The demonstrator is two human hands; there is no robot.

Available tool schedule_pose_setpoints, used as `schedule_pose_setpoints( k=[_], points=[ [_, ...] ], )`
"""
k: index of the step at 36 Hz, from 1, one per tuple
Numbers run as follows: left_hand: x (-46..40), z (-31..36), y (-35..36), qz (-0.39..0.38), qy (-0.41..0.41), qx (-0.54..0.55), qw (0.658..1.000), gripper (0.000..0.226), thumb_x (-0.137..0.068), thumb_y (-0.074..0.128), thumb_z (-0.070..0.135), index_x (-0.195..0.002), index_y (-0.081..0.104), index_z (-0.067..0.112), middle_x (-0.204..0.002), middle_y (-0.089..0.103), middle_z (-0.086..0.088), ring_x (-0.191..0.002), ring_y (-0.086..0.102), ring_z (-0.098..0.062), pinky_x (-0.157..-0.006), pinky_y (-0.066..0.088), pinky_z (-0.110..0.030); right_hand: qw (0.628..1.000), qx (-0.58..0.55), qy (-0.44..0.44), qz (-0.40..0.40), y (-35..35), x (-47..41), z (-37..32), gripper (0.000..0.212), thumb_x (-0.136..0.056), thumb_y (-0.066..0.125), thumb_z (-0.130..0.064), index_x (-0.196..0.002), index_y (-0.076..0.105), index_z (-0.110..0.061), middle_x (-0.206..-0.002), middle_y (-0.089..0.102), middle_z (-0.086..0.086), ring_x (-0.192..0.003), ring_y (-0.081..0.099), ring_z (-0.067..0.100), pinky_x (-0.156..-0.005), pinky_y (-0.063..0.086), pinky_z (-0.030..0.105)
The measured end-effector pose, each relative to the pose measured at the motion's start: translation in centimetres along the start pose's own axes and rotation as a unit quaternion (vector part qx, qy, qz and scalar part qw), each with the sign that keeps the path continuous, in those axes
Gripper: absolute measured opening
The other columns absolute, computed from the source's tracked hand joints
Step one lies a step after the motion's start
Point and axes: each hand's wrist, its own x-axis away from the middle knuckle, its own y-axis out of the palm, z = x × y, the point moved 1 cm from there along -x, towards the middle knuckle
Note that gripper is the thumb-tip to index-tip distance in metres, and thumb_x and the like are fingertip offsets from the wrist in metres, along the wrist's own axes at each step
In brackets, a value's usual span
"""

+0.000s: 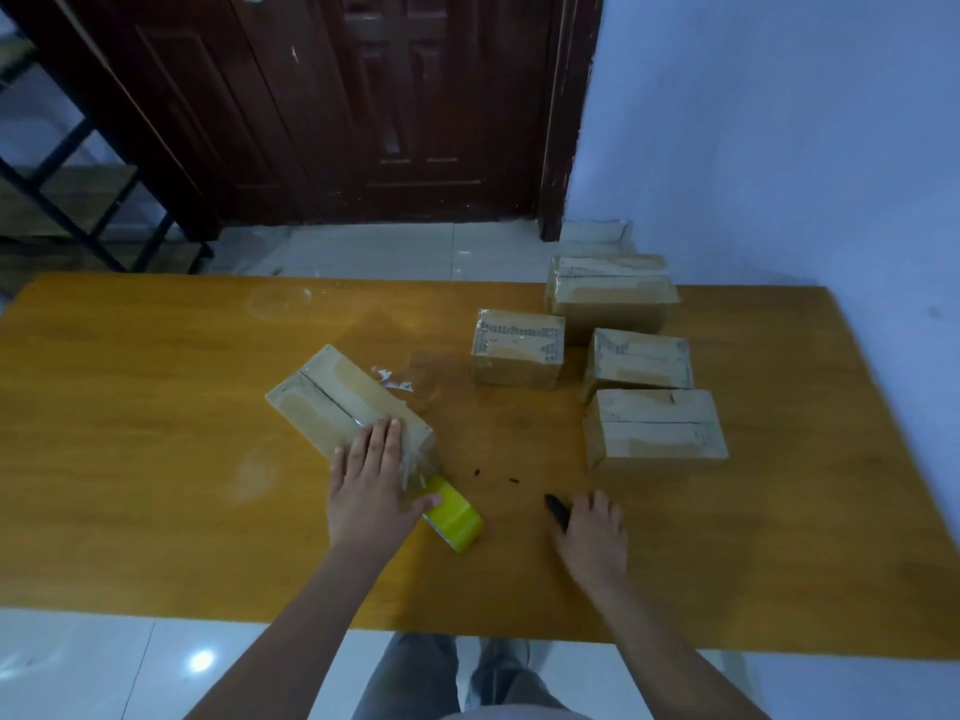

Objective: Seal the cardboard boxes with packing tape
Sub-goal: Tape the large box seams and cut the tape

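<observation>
A: Nearest the viewer, what do the hands show?

B: The left hand (370,478) lies flat, fingers straight, pressing clear packing tape onto the near end of the slanted brown cardboard box (343,402). Just right of its thumb sits the yellow tape roll (454,516), apparently joined to the box by the clear strip. The right hand (592,532) rests spread on the orange wooden table (156,459), fingertips at a small black cutter (557,510) (whether it is gripped, I cannot tell).

A: Which step is this?

B: Probably smoothing the strip before severing it. The next move calls for lifting the cutter and cutting between thumb and roll.

A: And beyond the pressing hand?

B: Four more brown cardboard boxes (519,348) wait, far right of it.
</observation>
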Motion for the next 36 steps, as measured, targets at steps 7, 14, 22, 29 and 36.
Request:
schedule_pose_setpoints(
  k=[7, 14, 22, 29, 36],
  points=[
    [0.0, -0.1, 0.3, 0.0, 0.001, 0.004, 1.0, 0.109, -0.066, 0.064, 0.073, -0.149, 0.03, 0.011, -0.153, 0.035, -0.005, -0.142, 0.023, -0.023, -0.113, 0.01, -0.043, 1.0, 0.0, -0.015, -0.019, 0.3, 0.0, 0.5, 0.023, -0.1, 0.04, -0.029, -0.116, 0.045, -0.014, -0.119, 0.048, 0.005, -0.106, 0.047, 0.022, -0.086, 0.046, 0.033],
    [0.0, -0.1, 0.5, 0.008, -0.001, -0.007, 1.0, 0.108, -0.068, 0.056, 0.077, -0.15, 0.029, 0.012, -0.153, 0.034, -0.004, -0.143, 0.022, -0.022, -0.113, 0.011, -0.044, 0.985, -0.153, -0.083, -0.014, -3.3, -0.4, -2.6, 0.02, -0.099, 0.043, -0.034, -0.111, 0.044, -0.017, -0.084, 0.06, 0.0, -0.067, 0.059, 0.019, -0.052, 0.042, 0.03],
    [0.1, 0.1, 0.4, 0.014, -0.001, 0.003, 1.0, 0.107, -0.071, 0.06, 0.074, -0.152, 0.021, 0.014, -0.157, 0.025, -0.001, -0.145, 0.017, -0.02, -0.115, 0.01, -0.044, 0.954, -0.123, -0.27, -0.038, -7.1, 1.8, -7.5, 0.021, -0.098, 0.045, -0.035, -0.113, 0.054, -0.023, -0.076, 0.057, -0.008, -0.058, 0.048, 0.009, -0.047, 0.034, 0.023],
    [0.4, 0.3, -0.1, 0.005, -0.001, 0.018, 1.0, 0.105, -0.078, 0.049, 0.076, -0.152, 0.002, 0.019, -0.159, 0.002, 0.005, -0.148, 0.001, -0.017, -0.118, 0.001, -0.042, 0.952, -0.04, -0.302, -0.036, -7.1, 2.4, -9.2, 0.025, -0.093, 0.047, -0.025, -0.115, 0.058, -0.025, -0.098, 0.062, 0.001, -0.084, 0.058, 0.019, -0.062, 0.045, 0.031],
    [0.3, 0.1, 0.1, 0.006, 0.001, 0.006, 1.0, 0.107, -0.067, 0.065, 0.074, -0.148, 0.032, 0.013, -0.151, 0.037, -0.003, -0.141, 0.032, -0.023, -0.111, 0.009, -0.041, 0.952, -0.019, -0.304, -0.023, -6.5, 2.3, -10.9, 0.027, -0.093, 0.046, -0.022, -0.115, 0.061, -0.026, -0.1, 0.062, 0.0, -0.086, 0.059, 0.021, -0.062, 0.047, 0.032]
  ],
)
